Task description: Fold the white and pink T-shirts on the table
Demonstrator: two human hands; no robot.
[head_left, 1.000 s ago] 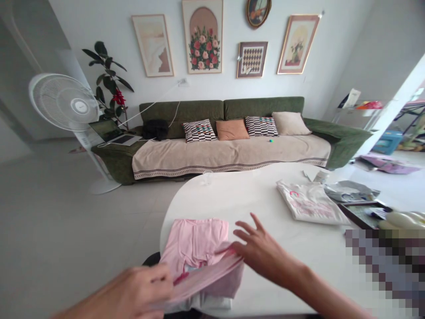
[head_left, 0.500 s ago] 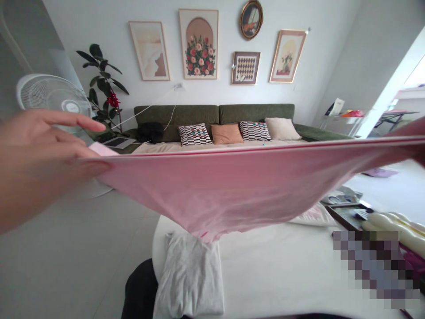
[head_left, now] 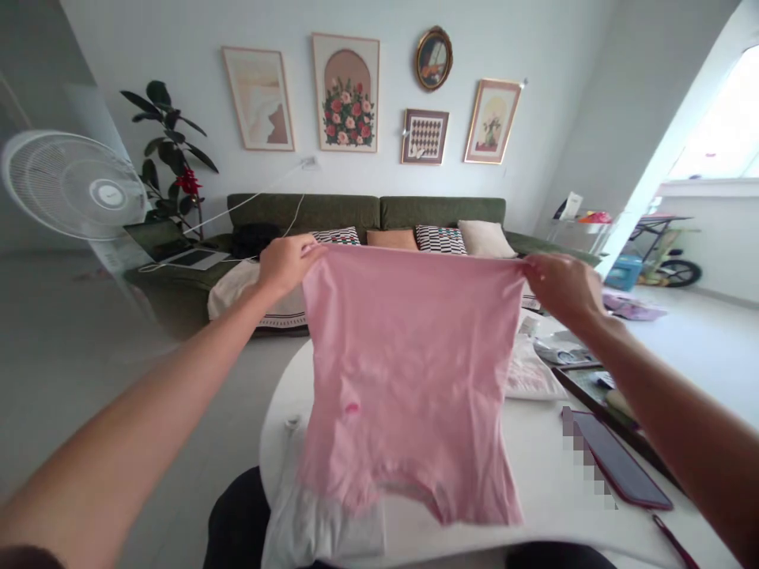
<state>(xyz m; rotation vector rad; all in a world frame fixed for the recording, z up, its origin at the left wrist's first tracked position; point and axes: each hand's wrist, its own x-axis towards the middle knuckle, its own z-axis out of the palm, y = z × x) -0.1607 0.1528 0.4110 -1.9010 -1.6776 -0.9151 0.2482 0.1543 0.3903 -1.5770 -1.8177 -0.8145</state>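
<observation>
A pink T-shirt (head_left: 409, 340) hangs spread out in front of me, its hem stretched along the top and its neckline at the bottom. My left hand (head_left: 290, 265) is closed on one upper corner of it, and my right hand (head_left: 560, 288) grips the opposite corner. A small bright pink mark shows on the shirt's lower left. Below it, partly covered, a folded light grey garment (head_left: 326, 525) lies on the white round table (head_left: 451, 537).
On the table's right are a folded white-pink garment (head_left: 530, 371), a dark tray (head_left: 584, 383) and a dark tablet-like object (head_left: 622, 462). Beyond stands a green sofa (head_left: 332, 209) with cushions. A white fan (head_left: 77, 186) and a laptop (head_left: 195, 257) are at left.
Both hands have moved forward, away from me, and closer together in view. The pink T-shirt, earlier stretched wide and close, now hangs down at full length over the table.
</observation>
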